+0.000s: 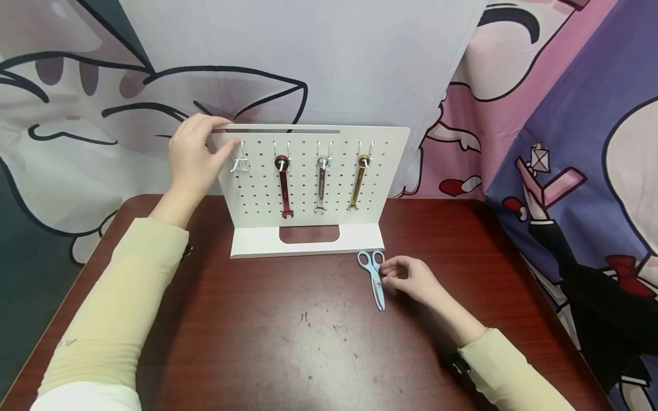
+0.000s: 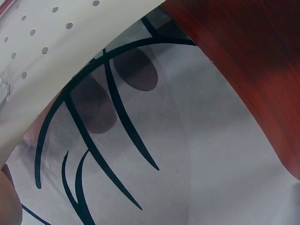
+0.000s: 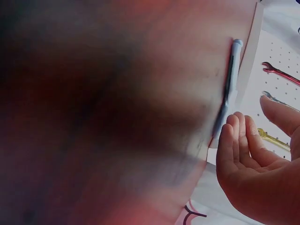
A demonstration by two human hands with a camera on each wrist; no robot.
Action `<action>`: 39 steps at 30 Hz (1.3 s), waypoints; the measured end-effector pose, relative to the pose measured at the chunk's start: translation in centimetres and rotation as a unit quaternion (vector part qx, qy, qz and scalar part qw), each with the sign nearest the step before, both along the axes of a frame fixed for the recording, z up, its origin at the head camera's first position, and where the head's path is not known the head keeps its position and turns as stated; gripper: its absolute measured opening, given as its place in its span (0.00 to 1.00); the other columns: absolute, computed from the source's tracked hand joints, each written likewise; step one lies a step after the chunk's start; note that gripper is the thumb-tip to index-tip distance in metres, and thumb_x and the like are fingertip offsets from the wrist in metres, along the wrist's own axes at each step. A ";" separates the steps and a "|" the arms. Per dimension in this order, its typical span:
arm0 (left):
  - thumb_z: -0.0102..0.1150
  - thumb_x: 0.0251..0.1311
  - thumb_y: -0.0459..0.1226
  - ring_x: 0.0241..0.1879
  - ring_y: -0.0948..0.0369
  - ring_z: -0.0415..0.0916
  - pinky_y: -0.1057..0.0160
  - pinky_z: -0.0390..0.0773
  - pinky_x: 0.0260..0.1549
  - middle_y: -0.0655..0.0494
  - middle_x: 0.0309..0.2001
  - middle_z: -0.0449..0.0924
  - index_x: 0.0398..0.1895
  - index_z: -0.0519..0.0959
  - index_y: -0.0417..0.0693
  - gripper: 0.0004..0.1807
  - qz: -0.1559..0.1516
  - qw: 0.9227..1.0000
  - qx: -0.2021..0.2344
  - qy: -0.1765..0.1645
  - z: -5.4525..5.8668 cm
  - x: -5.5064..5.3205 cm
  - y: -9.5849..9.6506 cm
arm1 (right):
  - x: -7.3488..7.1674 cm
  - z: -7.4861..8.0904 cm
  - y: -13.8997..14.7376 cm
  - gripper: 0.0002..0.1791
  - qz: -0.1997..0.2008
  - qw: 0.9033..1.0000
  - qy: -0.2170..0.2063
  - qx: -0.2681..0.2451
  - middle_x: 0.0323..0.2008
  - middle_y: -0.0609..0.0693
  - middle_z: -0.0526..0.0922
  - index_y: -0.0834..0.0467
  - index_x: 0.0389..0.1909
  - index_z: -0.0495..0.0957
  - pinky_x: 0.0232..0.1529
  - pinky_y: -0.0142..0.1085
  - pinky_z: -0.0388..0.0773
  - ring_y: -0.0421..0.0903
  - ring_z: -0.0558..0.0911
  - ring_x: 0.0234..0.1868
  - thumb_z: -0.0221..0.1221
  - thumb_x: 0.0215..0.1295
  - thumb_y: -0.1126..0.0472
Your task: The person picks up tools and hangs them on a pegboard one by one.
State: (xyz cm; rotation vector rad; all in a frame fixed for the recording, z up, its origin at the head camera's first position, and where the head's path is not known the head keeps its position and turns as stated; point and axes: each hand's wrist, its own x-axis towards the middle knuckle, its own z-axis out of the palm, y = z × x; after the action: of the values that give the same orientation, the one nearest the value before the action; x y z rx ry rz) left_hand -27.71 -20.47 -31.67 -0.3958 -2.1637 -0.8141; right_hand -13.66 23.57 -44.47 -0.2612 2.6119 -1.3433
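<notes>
A white pegboard stand [image 1: 308,240] stands upright on the table. My left hand [image 1: 197,154] grips its top left corner, thumb on the front face and fingers over the top edge. Only a bit of that hand shows in the left wrist view. On the board's hooks hang a red wrench [image 1: 284,191], a silver wrench [image 1: 321,185] and a gold wrench [image 1: 358,182]. Light blue scissors [image 1: 377,285] lie before the board's right front corner, handles toward it. Beside them is my right hand [image 1: 411,278], fingers loosely bent and thumb apart, with nothing held between them.
The leftmost hook [image 1: 239,160] on the board carries no tool. A dark red wooden table [image 1: 247,331] extends around the stand, with small dark marks near its middle. Behind it hangs a printed cloth [image 1: 360,63], and another colourful cloth [image 1: 581,142] hangs along the right side.
</notes>
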 end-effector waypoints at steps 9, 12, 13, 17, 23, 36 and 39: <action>0.73 0.63 0.34 0.53 0.38 0.79 0.41 0.74 0.58 0.36 0.48 0.86 0.53 0.85 0.36 0.17 -0.003 1.000 0.000 -0.001 0.3 -0.1 0.3 | 0.7 -0.7 0.7 0.15 0.000 0.999 0.003 0.040 0.39 0.60 0.91 0.70 0.48 0.86 0.41 0.27 0.84 0.46 0.89 0.38 0.71 0.62 0.68; 0.73 0.63 0.34 0.52 0.38 0.79 0.41 0.74 0.57 0.35 0.47 0.86 0.53 0.86 0.36 0.17 -0.003 1.000 0.001 0.000 0.3 -0.1 0.3 | 0.8 -0.7 0.6 0.15 0.004 0.999 0.009 0.050 0.38 0.58 0.91 0.69 0.48 0.86 0.40 0.27 0.84 0.44 0.88 0.37 0.72 0.61 0.68; 0.73 0.63 0.34 0.52 0.38 0.79 0.41 0.74 0.57 0.35 0.47 0.86 0.53 0.86 0.36 0.16 -0.003 1.000 0.001 0.002 0.4 -0.1 0.3 | 0.8 -0.7 0.6 0.15 0.006 0.998 0.012 0.054 0.37 0.58 0.91 0.69 0.47 0.86 0.40 0.27 0.84 0.44 0.88 0.37 0.72 0.61 0.68; 0.73 0.63 0.34 0.51 0.38 0.79 0.41 0.74 0.54 0.35 0.46 0.85 0.52 0.86 0.36 0.16 -0.001 1.000 0.001 0.006 0.4 -0.1 0.3 | 0.9 -0.7 0.3 0.15 0.004 0.998 0.019 0.066 0.36 0.57 0.91 0.69 0.46 0.86 0.40 0.27 0.84 0.43 0.87 0.36 0.74 0.59 0.67; 0.73 0.63 0.34 0.50 0.39 0.79 0.41 0.74 0.53 0.35 0.46 0.85 0.52 0.86 0.36 0.16 0.000 1.000 0.000 0.003 0.3 -0.2 0.2 | 0.9 -1.0 -0.3 0.18 -0.017 0.996 0.017 0.085 0.34 0.54 0.89 0.68 0.46 0.86 0.40 0.27 0.83 0.42 0.86 0.35 0.76 0.57 0.65; 0.73 0.63 0.34 0.50 0.39 0.79 0.41 0.74 0.53 0.35 0.45 0.85 0.52 0.86 0.37 0.16 0.003 1.000 0.000 0.000 0.1 -0.1 0.0 | 1.0 -1.7 -1.4 0.20 -0.054 0.988 0.033 0.140 0.31 0.48 0.86 0.61 0.42 0.87 0.41 0.31 0.80 0.39 0.85 0.34 0.81 0.50 0.59; 0.73 0.63 0.34 0.50 0.39 0.79 0.42 0.74 0.54 0.36 0.46 0.85 0.52 0.86 0.37 0.16 0.002 1.000 0.000 -0.002 0.0 -0.1 0.0 | 1.1 -1.6 -1.4 0.20 -0.054 0.987 0.034 0.149 0.31 0.46 0.85 0.60 0.42 0.87 0.41 0.32 0.79 0.39 0.84 0.34 0.82 0.49 0.59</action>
State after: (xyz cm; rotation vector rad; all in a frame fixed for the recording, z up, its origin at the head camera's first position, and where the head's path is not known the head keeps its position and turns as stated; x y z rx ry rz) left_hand -27.80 -20.45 -31.65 -0.3896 -2.1671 -0.8118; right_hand -12.54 22.14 -46.11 -0.1236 2.8731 -0.9670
